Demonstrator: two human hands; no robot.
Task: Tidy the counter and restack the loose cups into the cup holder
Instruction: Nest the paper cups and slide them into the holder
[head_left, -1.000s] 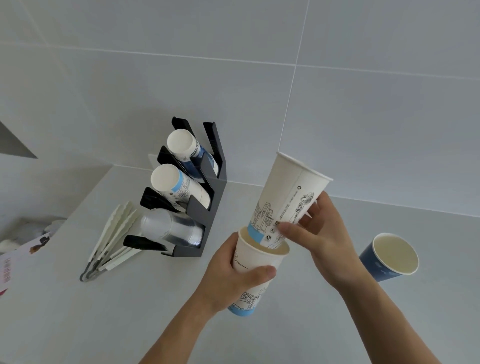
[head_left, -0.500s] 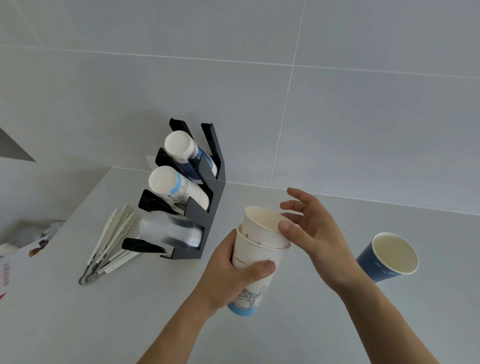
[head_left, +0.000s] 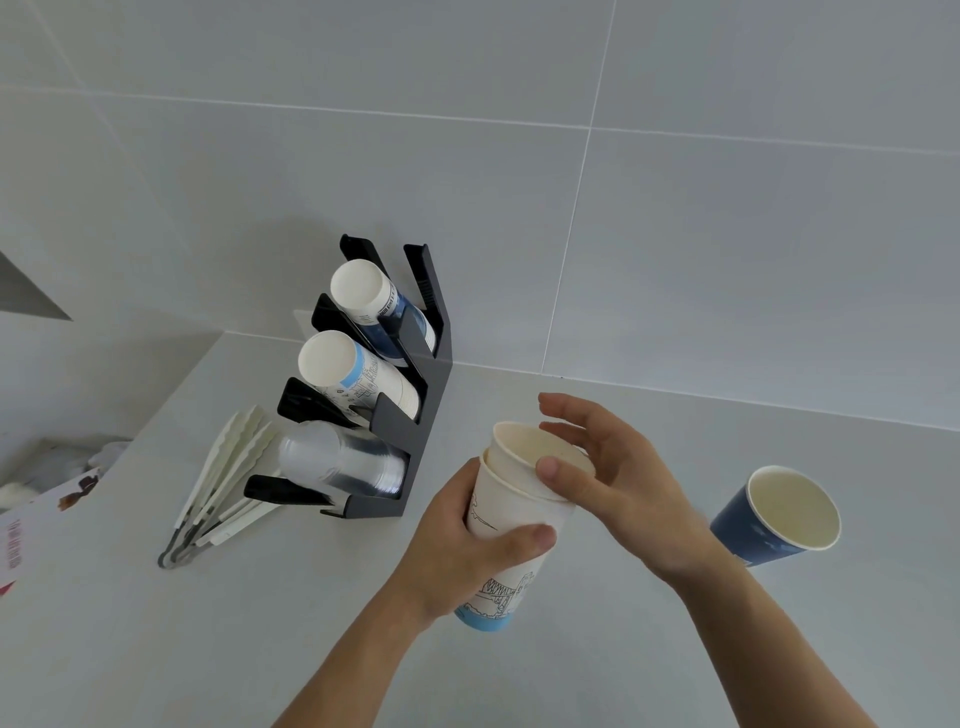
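Note:
My left hand grips two nested white paper cups with line drawings and a blue base, held above the counter. My right hand rests over the rim of the inner cup, thumb on the near edge and fingers spread behind it. A loose dark blue cup stands on the counter to the right. The black cup holder stands at the back left with three slanted rows: blue-and-white cups on top, white cups in the middle, clear plastic cups at the bottom.
White plastic tongs or cutlery lie fanned out left of the holder. A printed leaflet sits at the far left edge. The tiled wall rises right behind the holder. Grey counter surface extends in front of me.
The tall white cup in my right hand has slid down into the cup in my left hand. My right hand let go of its side and now sits on the rim.

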